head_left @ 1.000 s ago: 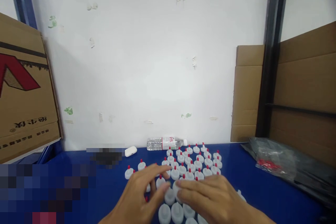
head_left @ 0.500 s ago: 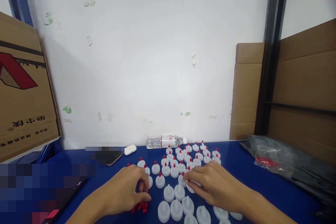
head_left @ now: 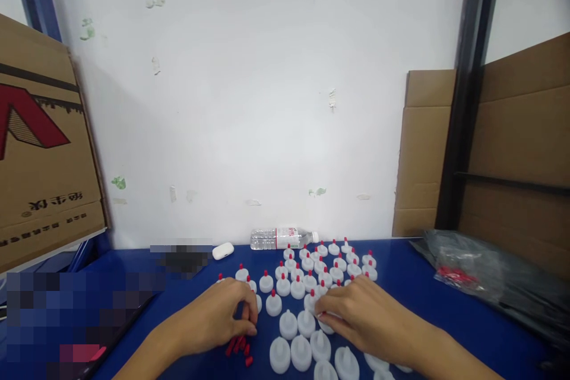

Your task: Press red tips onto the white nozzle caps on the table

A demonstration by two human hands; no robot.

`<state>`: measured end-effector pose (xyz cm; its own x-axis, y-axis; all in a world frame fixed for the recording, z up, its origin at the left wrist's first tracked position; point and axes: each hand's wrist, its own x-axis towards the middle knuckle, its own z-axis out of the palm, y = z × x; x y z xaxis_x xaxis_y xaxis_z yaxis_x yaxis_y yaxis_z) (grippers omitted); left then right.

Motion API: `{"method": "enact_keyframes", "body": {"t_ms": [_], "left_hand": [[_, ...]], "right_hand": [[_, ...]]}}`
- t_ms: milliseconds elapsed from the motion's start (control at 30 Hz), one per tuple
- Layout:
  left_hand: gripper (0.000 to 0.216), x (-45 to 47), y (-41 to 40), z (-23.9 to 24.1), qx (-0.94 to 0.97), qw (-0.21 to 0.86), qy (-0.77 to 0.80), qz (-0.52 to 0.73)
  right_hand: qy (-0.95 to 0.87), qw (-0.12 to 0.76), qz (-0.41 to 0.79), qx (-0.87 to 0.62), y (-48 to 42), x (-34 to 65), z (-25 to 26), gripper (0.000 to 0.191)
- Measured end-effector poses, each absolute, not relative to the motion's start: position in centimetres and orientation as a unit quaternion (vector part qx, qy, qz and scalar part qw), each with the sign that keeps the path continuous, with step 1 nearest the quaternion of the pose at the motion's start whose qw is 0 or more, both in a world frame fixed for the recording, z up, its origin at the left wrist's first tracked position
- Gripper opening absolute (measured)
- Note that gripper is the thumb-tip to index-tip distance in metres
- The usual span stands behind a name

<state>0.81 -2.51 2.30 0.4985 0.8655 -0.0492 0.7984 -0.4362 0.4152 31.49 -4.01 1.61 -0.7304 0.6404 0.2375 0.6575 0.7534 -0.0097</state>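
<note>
Many white caps with pointed nozzles stand on the blue table; those farther back, such as a red-tipped cap (head_left: 273, 304), wear small red tips. Nearer ones, like a bare white nozzle cap (head_left: 301, 354), have no red tip. My right hand (head_left: 356, 314) pinches at the top of a white nozzle cap (head_left: 326, 326), its fingers hiding the nozzle. On the left, my left hand (head_left: 220, 317) is curled, index finger and thumb tips close together above loose red tips (head_left: 238, 344). Whether it holds one is hidden.
A clear water bottle (head_left: 276, 238) lies along the wall. Near it sits a white earphone case (head_left: 223, 251). A plastic bag with red pieces (head_left: 458, 275) lies at right. Cardboard boxes (head_left: 48, 148) flank both sides, and a dark flat object (head_left: 184, 259) is blurred at left.
One red tip now lies apart from the small pile below my left hand. Both hands have barely moved, and the view has shifted slightly.
</note>
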Motion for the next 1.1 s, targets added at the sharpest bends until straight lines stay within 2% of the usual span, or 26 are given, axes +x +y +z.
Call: {"method": "enact_keyframes", "body": {"t_ms": [100,233,367,500,633,767,867,1100], "left_hand": [[0.011,0.7,-2.5,2.1,0.84,0.196,0.498,0.088],[0.004,0.9,-2.6,2.1,0.843,0.193,0.494,0.092],[0.005,1.2,-2.9,2.5,0.844,0.196,0.489,0.103],[0.022,1.7,-3.2,3.2,0.825,0.264,0.472,0.163],[0.021,2.7,-3.4,3.1,0.801,0.309,0.457,0.235],[0.027,3.7,-3.4,1.8,0.795,0.273,0.449,0.302],[0.03,4.1,-3.3,0.6,0.799,0.24,0.436,0.339],[0.024,5.0,-3.7,-0.3,0.798,0.23,0.397,0.391]], "right_hand": [[-0.932,0.12,-0.032,-0.342,-3.9,31.3,1.4,0.012],[-0.93,0.138,-0.03,-0.341,-3.8,31.2,1.3,0.013],[-0.929,0.178,-0.007,-0.323,-4.2,31.3,1.5,0.021],[-0.936,0.205,0.004,-0.287,-4.7,31.1,1.3,0.029],[-0.938,0.19,0.003,-0.288,-4.9,30.7,0.7,0.027],[-0.938,0.168,0.013,-0.301,-4.9,30.5,0.7,0.023],[-0.926,0.187,0.001,-0.328,-4.8,30.7,0.7,0.017],[-0.917,0.208,-0.068,-0.334,-5.0,30.9,0.1,0.021]]}}
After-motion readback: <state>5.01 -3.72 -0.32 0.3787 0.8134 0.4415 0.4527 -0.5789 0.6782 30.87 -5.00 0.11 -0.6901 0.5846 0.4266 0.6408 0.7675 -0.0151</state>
